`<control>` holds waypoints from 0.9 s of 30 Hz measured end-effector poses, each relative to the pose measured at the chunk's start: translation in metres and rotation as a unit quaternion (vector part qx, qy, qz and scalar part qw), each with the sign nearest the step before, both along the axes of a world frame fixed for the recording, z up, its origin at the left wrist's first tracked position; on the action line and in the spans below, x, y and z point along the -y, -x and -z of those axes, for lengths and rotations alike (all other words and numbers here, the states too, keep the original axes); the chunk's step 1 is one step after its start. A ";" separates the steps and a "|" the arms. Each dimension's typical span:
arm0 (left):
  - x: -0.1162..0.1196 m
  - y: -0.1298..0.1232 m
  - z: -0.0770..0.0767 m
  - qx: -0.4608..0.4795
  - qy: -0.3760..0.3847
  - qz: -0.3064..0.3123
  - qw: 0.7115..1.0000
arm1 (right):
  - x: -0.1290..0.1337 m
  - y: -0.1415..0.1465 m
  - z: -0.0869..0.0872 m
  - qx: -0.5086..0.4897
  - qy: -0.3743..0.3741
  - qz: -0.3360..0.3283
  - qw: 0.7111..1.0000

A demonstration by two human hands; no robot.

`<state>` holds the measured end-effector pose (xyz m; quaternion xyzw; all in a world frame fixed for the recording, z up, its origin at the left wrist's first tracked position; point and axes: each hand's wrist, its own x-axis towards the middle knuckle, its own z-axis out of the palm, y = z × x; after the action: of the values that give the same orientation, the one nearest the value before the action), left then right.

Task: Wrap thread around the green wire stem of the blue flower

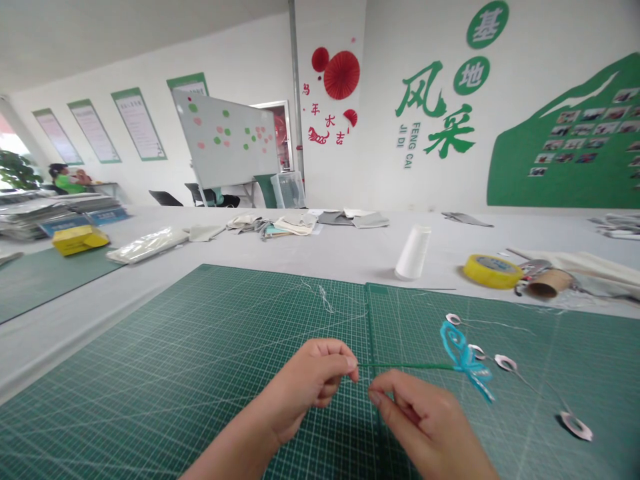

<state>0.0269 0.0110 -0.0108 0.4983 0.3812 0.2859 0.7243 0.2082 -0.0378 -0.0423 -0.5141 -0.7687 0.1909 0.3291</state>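
Note:
My left hand [327, 373] pinches the end of a thin green stem [415, 365] between thumb and forefinger. At the stem's other end is a blue looped shape [467, 363], like a flower or butterfly, over the cutting mat. Just right of the left hand and below the stem, my right hand [415, 413] is closed, thumb against fingertips; whatever it holds, if anything, is hidden. Near the blue shape lie several small pale rings with dark rims, such as one ring [575, 425], some with wires or threads attached.
Green cutting mats [200, 347] cover the near table. Beyond them stand a white cone [413, 253], a yellow tape roll [493, 271] and a cardboard tube [550, 283]. Fabric pieces [295, 223] lie farther back. A yellow box [80, 239] sits left. Loose white thread [326, 299] lies on the mat.

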 end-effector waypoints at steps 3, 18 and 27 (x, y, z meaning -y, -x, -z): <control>0.000 0.001 0.000 0.006 0.005 0.002 1.000 | -0.001 0.001 0.002 -0.024 0.046 0.008 0.999; 0.003 0.006 -0.008 -0.073 -0.014 0.154 0.985 | -0.014 -0.012 -0.001 -0.201 0.219 -0.060 0.953; 0.002 0.009 -0.001 -0.134 -0.120 0.222 0.958 | -0.010 -0.018 -0.014 -0.171 0.267 -0.115 0.941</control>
<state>0.0179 0.0087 -0.0095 0.6873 0.3172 0.0918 0.6469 0.2259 -0.0282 -0.0283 -0.4512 -0.6752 0.5109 0.2819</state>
